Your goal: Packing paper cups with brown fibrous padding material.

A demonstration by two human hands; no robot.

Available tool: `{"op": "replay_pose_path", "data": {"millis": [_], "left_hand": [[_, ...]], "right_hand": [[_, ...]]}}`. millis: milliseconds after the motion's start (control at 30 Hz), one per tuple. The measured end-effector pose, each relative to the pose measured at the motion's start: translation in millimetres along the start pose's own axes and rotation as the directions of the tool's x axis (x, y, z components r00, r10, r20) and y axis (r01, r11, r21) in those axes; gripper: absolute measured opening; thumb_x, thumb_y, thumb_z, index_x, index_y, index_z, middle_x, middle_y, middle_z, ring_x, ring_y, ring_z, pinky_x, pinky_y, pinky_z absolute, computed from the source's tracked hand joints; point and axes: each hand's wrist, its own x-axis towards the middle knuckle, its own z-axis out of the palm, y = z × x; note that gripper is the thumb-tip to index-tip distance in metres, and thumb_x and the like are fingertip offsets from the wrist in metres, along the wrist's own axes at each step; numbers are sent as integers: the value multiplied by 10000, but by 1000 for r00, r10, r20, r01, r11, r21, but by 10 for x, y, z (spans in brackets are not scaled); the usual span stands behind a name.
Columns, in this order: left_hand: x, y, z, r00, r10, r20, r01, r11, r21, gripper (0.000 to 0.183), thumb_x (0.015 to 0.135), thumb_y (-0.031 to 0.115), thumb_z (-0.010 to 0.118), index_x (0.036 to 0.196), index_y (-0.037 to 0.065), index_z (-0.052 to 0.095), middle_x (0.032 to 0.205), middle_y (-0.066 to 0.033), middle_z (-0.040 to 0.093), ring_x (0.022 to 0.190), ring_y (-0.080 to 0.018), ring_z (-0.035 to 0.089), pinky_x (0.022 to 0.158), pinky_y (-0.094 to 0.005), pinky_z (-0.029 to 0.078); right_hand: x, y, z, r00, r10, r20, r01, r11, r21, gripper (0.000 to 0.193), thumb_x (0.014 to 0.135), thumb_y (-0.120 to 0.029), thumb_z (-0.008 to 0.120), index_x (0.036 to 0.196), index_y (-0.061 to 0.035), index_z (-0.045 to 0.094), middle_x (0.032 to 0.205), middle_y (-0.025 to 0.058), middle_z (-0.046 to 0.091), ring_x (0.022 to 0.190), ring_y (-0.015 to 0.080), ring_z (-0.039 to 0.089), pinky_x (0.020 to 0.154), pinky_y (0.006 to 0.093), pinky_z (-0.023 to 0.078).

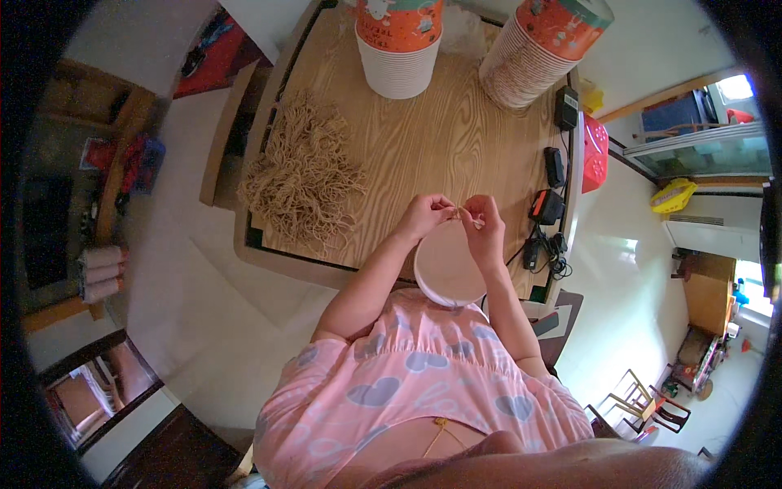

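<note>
A white paper bucket (446,273) rests at the near table edge against my body, its round opening facing up toward me. At its far rim my left hand (427,217) and my right hand (486,228) meet, both closed in a pinch. A small bit of tan twine (459,213) shows between the fingertips; most of it is hidden by the fingers. To the left on the table lies a large tangled heap of the same tan twine strands (305,171).
Two tall stacks of nested paper buckets, one (399,57) at the far middle and one (533,53) at the far right, stand on the wooden table (415,147). Black chargers (546,207) and coiled cables (547,251) line its right edge. Beside it is a red plastic basket (595,155).
</note>
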Motion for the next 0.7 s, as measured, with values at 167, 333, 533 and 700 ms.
{"op": "replay_pose_path", "data": {"millis": [167,333,533,700], "left_hand": [[29,29,80,991,-134,-23,131,987,-98,88,830,110,573,828,25,597,726,-10,590,639,-87,520,586,-239,436],[105,-127,100,997,-61,-37,57,992,-115,85,833,126,543,818,49,577,710,12,561,613,-76,490,554,-225,406],[157,-195,114,995,-30,-92,17,990,-138,76,832,127,544,816,56,563,686,7,546,595,-81,489,539,-230,401],[163,-235,114,985,-15,-170,17,1000,10,83,827,122,556,823,40,553,698,-25,572,623,-101,534,564,-256,434]], "right_hand": [[8,70,16,998,16,53,-17,1000,25,159,779,4,611,901,-22,512,765,81,583,700,142,554,654,269,465],[-28,39,35,998,-16,59,16,1000,8,135,779,16,607,874,-15,517,765,60,577,692,126,543,647,252,453],[-42,26,32,996,-74,56,75,997,-8,139,768,33,605,866,-13,518,765,50,572,696,115,531,651,240,446],[-67,-4,58,985,-152,83,157,986,-59,127,763,39,600,852,-10,524,770,63,575,723,132,549,670,261,462]]}}
